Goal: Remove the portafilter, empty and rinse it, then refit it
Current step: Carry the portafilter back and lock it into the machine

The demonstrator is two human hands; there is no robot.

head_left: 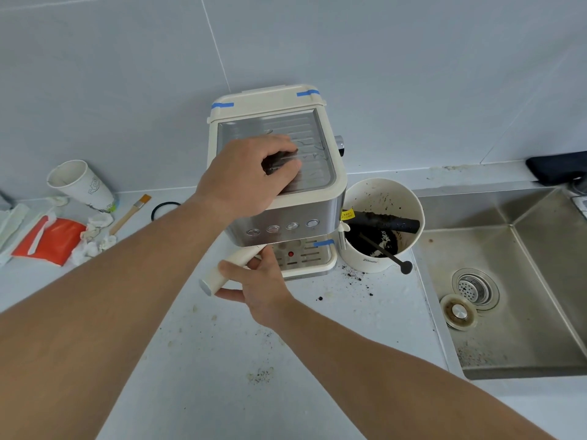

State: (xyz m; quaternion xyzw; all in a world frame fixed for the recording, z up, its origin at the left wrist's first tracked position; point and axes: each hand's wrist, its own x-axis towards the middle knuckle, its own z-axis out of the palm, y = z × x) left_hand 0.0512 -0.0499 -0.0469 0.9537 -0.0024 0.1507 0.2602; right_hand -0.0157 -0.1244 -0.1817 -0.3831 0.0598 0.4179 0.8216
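Portafilter [227,268]: locked under the front of the espresso machine [279,173], cream handle jutting toward the near left of the counter [197,360]; basket end hidden beneath the machine.
Right hand [257,289]: curled round the handle, thumb on top and fingers beneath, gripping it.
Left hand [251,173]: laid on the machine's top tray, fingers bent around a small dark object too unclear to name; apparently bracing the body.
Step in hand: judged to be the twist that frees the portafilter, or the one that seats it; cannot tell which.
Risk, sliding: machine could skid on the counter if the brace on top is weak while the handle is turned.
Risk, spill: a sudden release could fling wet grounds across the counter, already speckled near the machine's right side.
Risk, knock: a wide swing could strike the knock bin [382,223], standing just beside the machine's right side at the sink's left rim.
Knock bin contents: dark spent grounds, a black bar across the top, and a long black spoon leaning out over the rim.
Paper cup [79,182]: tilted at the counter's far left; nothing visible inside.
Sink [524,360]: drain strainer in place, loose stopper beside it, some grit on the basin floor.
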